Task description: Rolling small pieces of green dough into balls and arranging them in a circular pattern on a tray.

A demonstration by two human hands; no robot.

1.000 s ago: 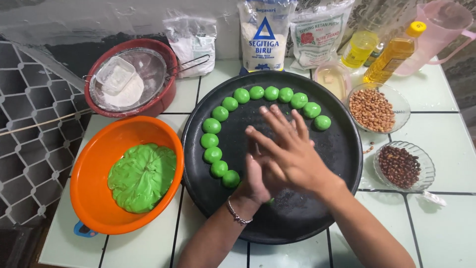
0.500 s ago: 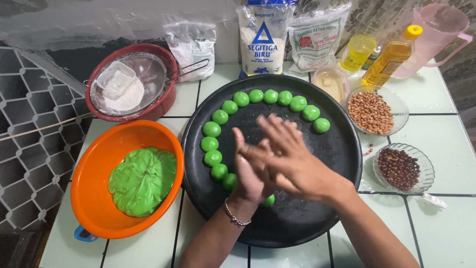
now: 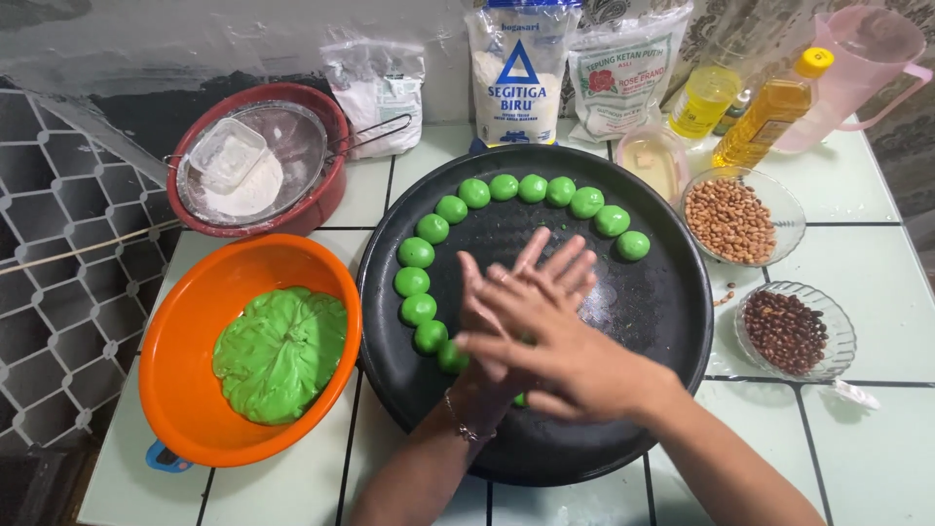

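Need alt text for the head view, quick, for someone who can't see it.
Right hand lies over left hand, palms pressed together above a black round tray with an arc of green dough balls. An orange bowl of green dough sits beside it.

Round tray (image 3: 672,321) at centre of tabletop (image 3: 867,263); dough balls (image 3: 531,188) arc along its far and left rim; hands (image 3: 531,326) pressed together over tray; bowl of dough (image 3: 185,331) left; sieve bowl (image 3: 326,195) behind it; two nut dishes (image 3: 789,209) right; bags (image 3: 516,68) behind.
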